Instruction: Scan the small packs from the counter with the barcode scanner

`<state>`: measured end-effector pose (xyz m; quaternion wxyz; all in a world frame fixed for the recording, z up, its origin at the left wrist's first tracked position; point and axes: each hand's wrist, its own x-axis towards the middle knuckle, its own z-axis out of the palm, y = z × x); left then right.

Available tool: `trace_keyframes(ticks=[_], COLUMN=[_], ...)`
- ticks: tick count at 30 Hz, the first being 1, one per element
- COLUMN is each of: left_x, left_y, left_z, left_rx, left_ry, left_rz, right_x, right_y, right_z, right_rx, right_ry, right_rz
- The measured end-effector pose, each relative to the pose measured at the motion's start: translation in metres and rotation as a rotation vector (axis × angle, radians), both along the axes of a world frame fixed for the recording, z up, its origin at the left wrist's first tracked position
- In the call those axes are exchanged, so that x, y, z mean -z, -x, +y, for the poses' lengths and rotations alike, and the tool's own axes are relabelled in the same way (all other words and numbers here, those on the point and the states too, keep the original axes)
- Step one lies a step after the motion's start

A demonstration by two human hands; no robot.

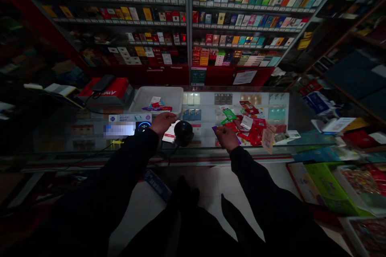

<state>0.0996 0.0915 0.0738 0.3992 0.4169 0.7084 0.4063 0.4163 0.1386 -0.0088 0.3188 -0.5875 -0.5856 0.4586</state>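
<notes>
My right hand (228, 139) is closed on a purple packet (214, 129), whose edges show on both sides of the fingers. Just beyond that hand lies a loose pile of red packets (257, 130), with a green packet (228, 113) and a small white one (246, 123) among them. My left hand (163, 123) is over the counter with fingers stretched forward, and no item shows in it. Beside it are a black round-headed device (183, 133) and a white-and-red card or screen (169, 132). A pale plastic tray (177, 102) holds several small colourful packets (157, 107) beyond my left hand.
The glass counter (205, 124) has boxes displayed beneath it. At left are a lit screen (120, 129) with a blue-ringed panel (144, 127) and a red box (105, 91). Shelves of small packs (221, 18) stand behind. A green carton (333, 186) sits at lower right.
</notes>
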Motion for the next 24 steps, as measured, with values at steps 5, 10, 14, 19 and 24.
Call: trace_keyframes(ticks=[5,10,14,19,24], left_x=[-0.005,-0.010,-0.012,-0.010,-0.005], left_y=[-0.006,-0.013,-0.018,-0.014,-0.002], left_z=[0.029,0.048,0.060,0.072,0.090], left_rx=[0.072,0.072,0.117,0.170,0.230], left_ry=[-0.045,-0.045,-0.027,0.012,0.049], left_rz=[0.006,-0.006,-0.013,-0.022,-0.049], right_x=[-0.009,-0.010,0.006,0.030,0.038], right_y=[-0.027,-0.045,-0.038,-0.020,-0.007], right_z=[0.011,-0.008,-0.036,-0.046,-0.038], right_rx=[0.141,0.155,-0.015,0.042,0.170], right_ry=[-0.024,-0.063,0.043,0.133,0.140], right_rz=[-0.059,-0.482,-0.745,-0.782,-0.815])
